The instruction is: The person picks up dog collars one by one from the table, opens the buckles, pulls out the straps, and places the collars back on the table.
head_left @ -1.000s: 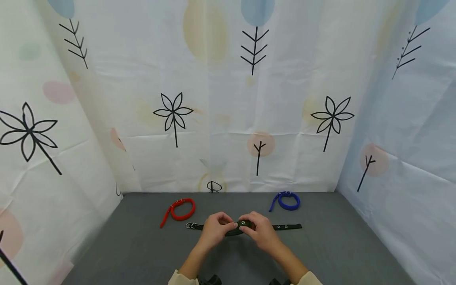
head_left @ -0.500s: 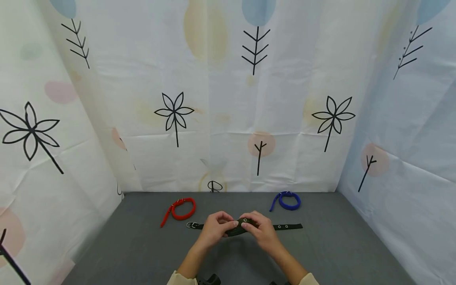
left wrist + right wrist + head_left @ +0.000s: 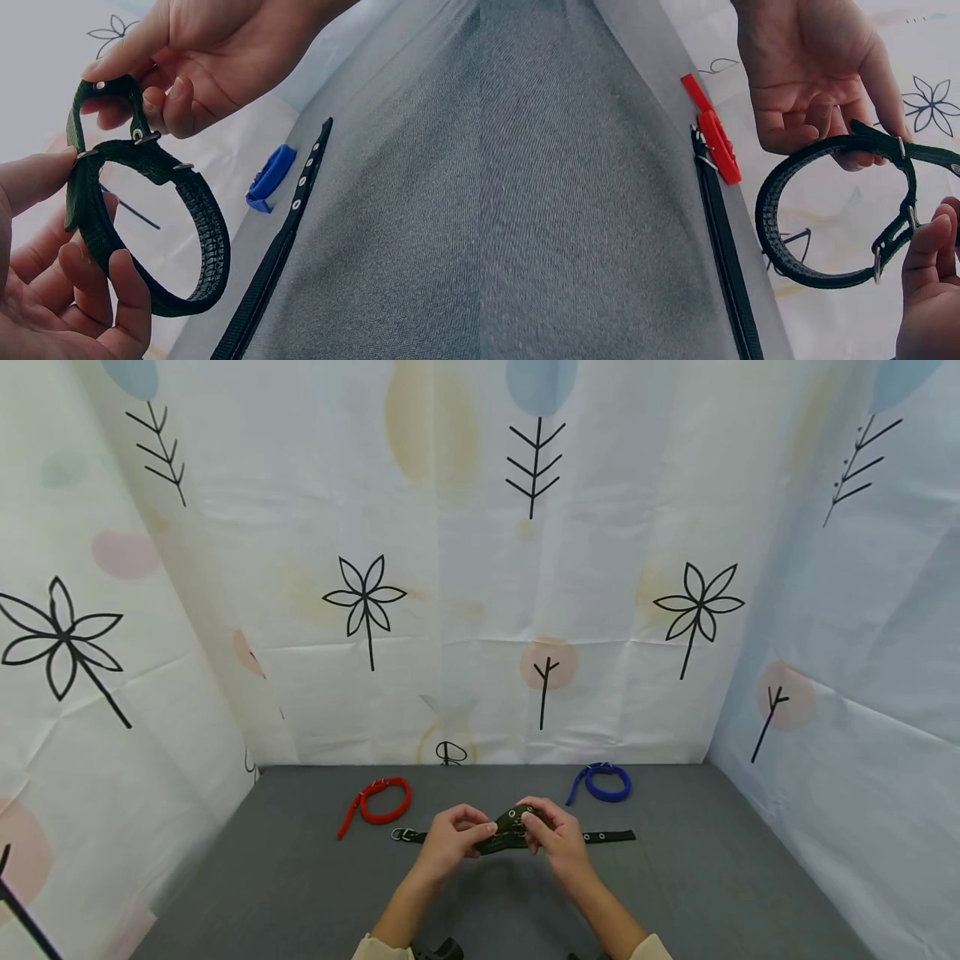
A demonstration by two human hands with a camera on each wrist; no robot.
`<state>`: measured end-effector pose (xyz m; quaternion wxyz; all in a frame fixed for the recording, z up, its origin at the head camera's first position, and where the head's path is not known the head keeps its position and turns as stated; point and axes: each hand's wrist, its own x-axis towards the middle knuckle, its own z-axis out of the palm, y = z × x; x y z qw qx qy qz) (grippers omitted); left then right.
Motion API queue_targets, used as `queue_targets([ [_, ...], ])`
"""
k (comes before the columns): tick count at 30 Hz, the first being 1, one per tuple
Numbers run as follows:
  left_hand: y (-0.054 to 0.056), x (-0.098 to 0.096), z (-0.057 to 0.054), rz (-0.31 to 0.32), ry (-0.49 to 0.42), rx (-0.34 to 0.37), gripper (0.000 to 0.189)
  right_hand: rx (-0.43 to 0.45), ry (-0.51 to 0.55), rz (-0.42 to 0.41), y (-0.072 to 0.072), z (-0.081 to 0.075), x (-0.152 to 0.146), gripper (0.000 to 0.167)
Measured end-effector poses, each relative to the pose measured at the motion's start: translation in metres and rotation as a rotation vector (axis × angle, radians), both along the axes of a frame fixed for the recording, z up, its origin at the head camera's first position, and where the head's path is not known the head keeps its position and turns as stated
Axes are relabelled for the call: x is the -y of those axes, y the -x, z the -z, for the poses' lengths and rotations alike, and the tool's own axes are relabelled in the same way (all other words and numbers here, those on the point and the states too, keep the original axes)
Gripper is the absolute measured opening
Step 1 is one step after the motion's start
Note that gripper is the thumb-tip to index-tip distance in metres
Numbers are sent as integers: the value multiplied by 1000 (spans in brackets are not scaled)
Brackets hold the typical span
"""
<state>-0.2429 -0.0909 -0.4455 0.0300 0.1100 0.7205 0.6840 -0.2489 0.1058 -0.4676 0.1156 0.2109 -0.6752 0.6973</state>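
Bulging upward now, the eyeleted strap [image 3: 76, 120] of the green collar [image 3: 506, 841] makes a tall arch where it lay lower a moment ago, as the right hand [image 3: 558, 839] has come up and outward; it looks like slack being worked at the fittings. The collar hangs above the bench [image 3: 315, 893], between both hands: right fingers pinching the arch, left hand [image 3: 450, 842] pinching the band by a metal fitting [image 3: 88, 154]. Just behind lies a black collar [image 3: 609, 837], partly hidden, perhaps a snag; farther back, red [image 3: 384, 819] and blue collars [image 3: 609, 798] sit well apart, out of the way.
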Motion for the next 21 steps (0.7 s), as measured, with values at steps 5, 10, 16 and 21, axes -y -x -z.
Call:
queue_targets([
  [5, 12, 0, 18, -12, -19, 10, 25, 50, 114, -4, -1, 2, 2, 21],
  [10, 12, 0, 20, -14, -40, 12, 26, 142, 237, -25, -2, 1, 5, 30],
  [16, 13, 0, 21, -10, -57, 21, 25, 189, 382, -55, -2, 0, 8, 24],
  [21, 11, -1, 21, -12, -67, 22, 25, 211, 493, -80, -3, -1, 9, 16],
])
